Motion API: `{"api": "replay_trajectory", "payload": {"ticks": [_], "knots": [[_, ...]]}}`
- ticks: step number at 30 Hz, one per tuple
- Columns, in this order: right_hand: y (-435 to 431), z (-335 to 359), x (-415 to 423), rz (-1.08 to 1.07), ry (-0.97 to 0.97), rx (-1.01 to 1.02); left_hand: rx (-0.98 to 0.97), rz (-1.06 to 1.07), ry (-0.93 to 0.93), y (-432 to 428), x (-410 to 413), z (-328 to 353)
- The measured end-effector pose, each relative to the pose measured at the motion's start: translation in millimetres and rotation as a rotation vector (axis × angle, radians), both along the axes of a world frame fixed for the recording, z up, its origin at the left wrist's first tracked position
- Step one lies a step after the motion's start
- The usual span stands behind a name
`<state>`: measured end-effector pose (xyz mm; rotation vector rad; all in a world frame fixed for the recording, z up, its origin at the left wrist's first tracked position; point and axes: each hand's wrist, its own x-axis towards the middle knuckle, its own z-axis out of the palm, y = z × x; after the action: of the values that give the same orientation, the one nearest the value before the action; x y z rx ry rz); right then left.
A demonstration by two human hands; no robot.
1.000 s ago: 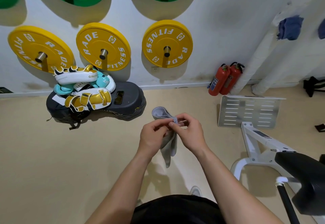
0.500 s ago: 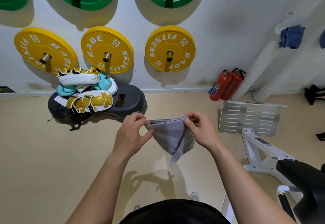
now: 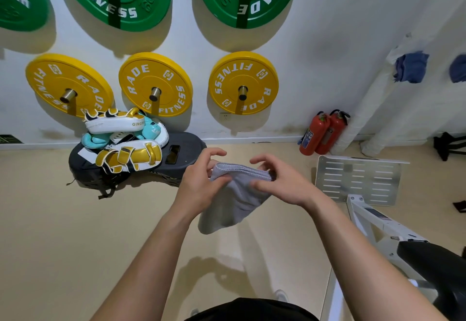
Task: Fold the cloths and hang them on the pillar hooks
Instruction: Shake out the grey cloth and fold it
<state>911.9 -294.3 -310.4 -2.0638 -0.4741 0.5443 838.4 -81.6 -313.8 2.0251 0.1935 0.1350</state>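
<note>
Grey cloth (image 3: 234, 199) held mid-air above the floor — folding in progress.
I see left hand (image 3: 199, 182) and right hand (image 3: 280, 182) pinching its stitched top hem, spare fingers splayed; I judge it light, limp, non-slip — best gripped at hem corners.

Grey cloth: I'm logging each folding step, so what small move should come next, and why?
Probably bring the two hands together to fold the grey cloth in half. The left hand and right hand pinch its top edge at either end, and the rest hangs loose below, not yet ready for a hook.
</note>
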Motion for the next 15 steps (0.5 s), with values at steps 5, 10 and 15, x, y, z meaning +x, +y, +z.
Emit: {"api": "replay_trajectory", "payload": {"ticks": [5,10,15], "knots": [[23.0,17.2,5.7,0.154,-0.344,-0.226,-0.060,0.017,-0.026,-8.5,3.2,2.7],[30.0,38.8,7.9,0.257,-0.409,-0.174,-0.327,0.072,-0.001,-7.1,-6.4,-2.5],[37.8,67.8,8.9,0.278,-0.412,-0.056,-0.332,0.052,0.166,-12.2,-16.4,-34.4]]}}
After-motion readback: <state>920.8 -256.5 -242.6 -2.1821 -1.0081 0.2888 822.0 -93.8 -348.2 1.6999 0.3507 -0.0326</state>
